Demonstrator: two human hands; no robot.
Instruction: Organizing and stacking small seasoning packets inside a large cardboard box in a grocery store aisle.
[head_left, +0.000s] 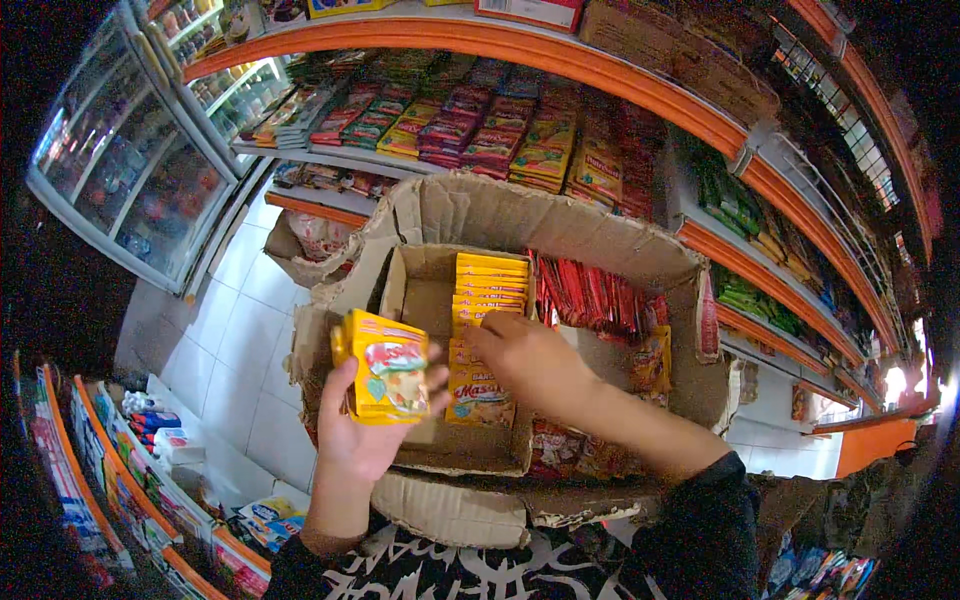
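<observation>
My left hand (pixel 362 430) is closed round a small stack of yellow seasoning sachets (pixel 398 372), held up over the left side of a small open cardboard box (pixel 420 280). Inside that box stands a row of overlapping yellow sachets (pixel 490 285), with more lying flat at its near end (pixel 480 400). My right hand (pixel 535 360) reaches in from the right, its fingers curled together at the middle of the row. The fingertips are hidden, so what they grip, if anything, does not show. Red sachets (pixel 600 295) stand packed just right of the small box.
A large, rough-edged cardboard box (pixel 560 215) surrounds the small one. Behind it, orange-edged shelves (pixel 450 45) hold rows of colourful packets (pixel 490 130). A glass-door fridge (pixel 130 170) stands at the left, above a tiled floor (pixel 240 350). Lower shelves with goods (pixel 150 470) flank the near left.
</observation>
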